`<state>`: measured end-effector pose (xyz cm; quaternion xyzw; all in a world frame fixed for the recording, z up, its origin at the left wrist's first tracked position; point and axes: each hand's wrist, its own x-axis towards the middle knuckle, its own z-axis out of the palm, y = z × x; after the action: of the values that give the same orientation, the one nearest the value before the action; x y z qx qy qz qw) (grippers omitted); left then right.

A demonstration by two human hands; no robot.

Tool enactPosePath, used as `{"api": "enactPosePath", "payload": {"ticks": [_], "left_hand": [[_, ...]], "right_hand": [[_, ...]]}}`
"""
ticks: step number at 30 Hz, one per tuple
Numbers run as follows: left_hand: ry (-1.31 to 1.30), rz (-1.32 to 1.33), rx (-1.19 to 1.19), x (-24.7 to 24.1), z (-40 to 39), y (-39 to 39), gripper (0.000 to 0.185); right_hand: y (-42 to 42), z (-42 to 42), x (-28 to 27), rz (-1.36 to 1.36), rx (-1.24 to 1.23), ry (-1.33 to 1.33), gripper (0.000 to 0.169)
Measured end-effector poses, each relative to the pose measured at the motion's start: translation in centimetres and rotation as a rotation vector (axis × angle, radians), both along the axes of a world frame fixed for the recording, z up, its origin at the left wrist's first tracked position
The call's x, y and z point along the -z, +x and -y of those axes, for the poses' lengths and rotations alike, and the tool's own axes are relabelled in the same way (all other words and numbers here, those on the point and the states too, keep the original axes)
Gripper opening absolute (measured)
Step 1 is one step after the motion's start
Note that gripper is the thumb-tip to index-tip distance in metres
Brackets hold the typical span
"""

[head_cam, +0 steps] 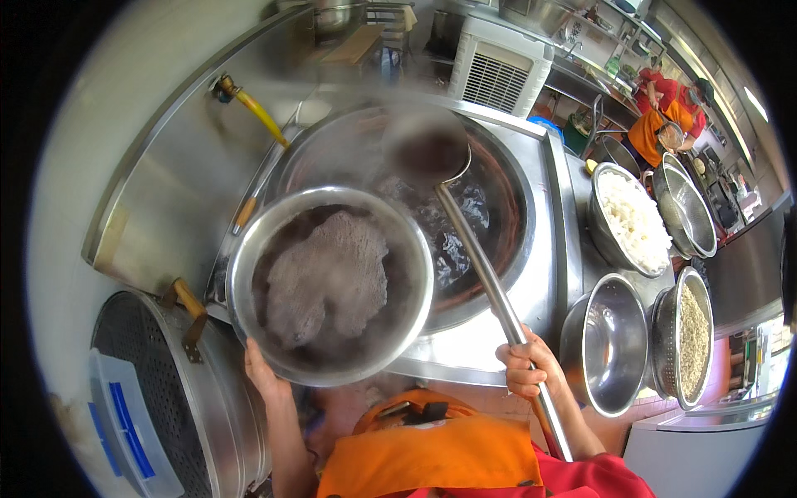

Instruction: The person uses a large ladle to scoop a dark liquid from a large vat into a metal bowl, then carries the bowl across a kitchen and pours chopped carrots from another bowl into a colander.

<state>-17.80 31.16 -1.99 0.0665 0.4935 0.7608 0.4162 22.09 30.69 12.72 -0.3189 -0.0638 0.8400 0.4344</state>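
My left hand (pixel 266 372) grips the near rim of a large stainless steel bowl (pixel 418 299), which holds dark liquid topped with greyish-brown foam (pixel 339 274). Around the steel handle of a long ladle (pixel 476 249) my right hand (pixel 528 364) is closed. The ladle's head, blurred and seemingly filled with dark liquid, is over a big round wok (pixel 523 205) set into the steel stove top. Dark, steaming liquid with pale foam patches lies in the wok. The bowl overlaps the wok's near left edge in the picture.
Right of the stove stand a bowl of white chopped pieces (pixel 632 218), an empty steel bowl (pixel 613 342) and a colander of small grains (pixel 691 342). At left are a large perforated steel pot (pixel 230 398) and a yellow hose (pixel 261 118). Co-workers (pixel 669 118) stand far right.
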Motion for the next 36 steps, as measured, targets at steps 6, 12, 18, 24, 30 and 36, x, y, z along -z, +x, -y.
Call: {"api": "enactPosePath", "payload": {"ticks": [6,12,18,24,30,36], "left_hand": [[0.016,0.009,0.005,0.1,0.0,0.0,0.035],[0.013,0.029,-0.007,-0.5,0.2,0.0,0.028],[0.026,0.054,-0.003,-0.5,0.1,0.2,0.026],[0.042,0.073,0.013,0.0,0.2,-0.2,0.026],[0.034,0.065,0.015,0.1,0.5,-0.4,0.028],[0.017,0.100,0.012,-0.4,0.3,0.0,0.029]], "right_hand": [[-2.1,4.7,-1.5,0.085,-0.016,0.024,0.066],[-4.0,7.7,-2.1,0.197,-0.039,0.067,0.069],[-5.1,9.2,-2.2,0.252,-0.063,0.089,0.071],[-6.3,9.6,-3.2,0.410,-0.097,0.086,0.075],[-6.7,9.7,-3.8,0.593,-0.164,0.125,0.078],[-6.7,9.6,-4.2,0.708,-0.167,0.158,0.078]]}}
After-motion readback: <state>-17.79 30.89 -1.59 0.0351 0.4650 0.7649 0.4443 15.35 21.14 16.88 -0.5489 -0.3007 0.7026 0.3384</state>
